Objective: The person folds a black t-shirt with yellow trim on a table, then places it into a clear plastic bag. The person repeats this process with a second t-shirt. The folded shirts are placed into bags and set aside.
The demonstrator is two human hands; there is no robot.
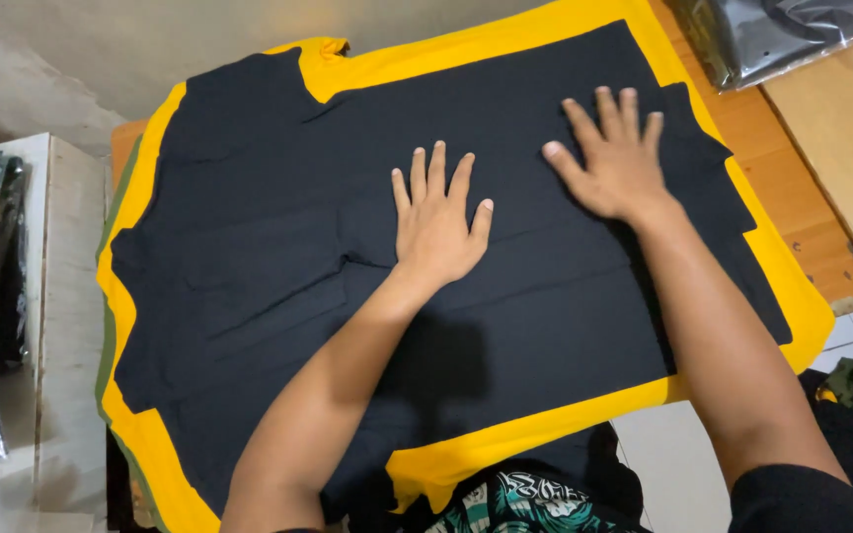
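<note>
Black T-shirt (278, 247) spread flat under both hands, left hand (436, 222) and right hand (616, 163) pressing on it with fingers (436, 168) released and spread – grasping nothing, the shirt plain and dark – lying on a yellow cloth (772, 266) over a wooden table (802, 212).

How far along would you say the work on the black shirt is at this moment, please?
Done: the black shirt lies spread flat on the yellow cloth, sleeves out. In hand: the left hand and right hand press flat on it with fingers spread, apparently smoothing. Left: no fold shows yet, so any folding has probably not begun.
</note>
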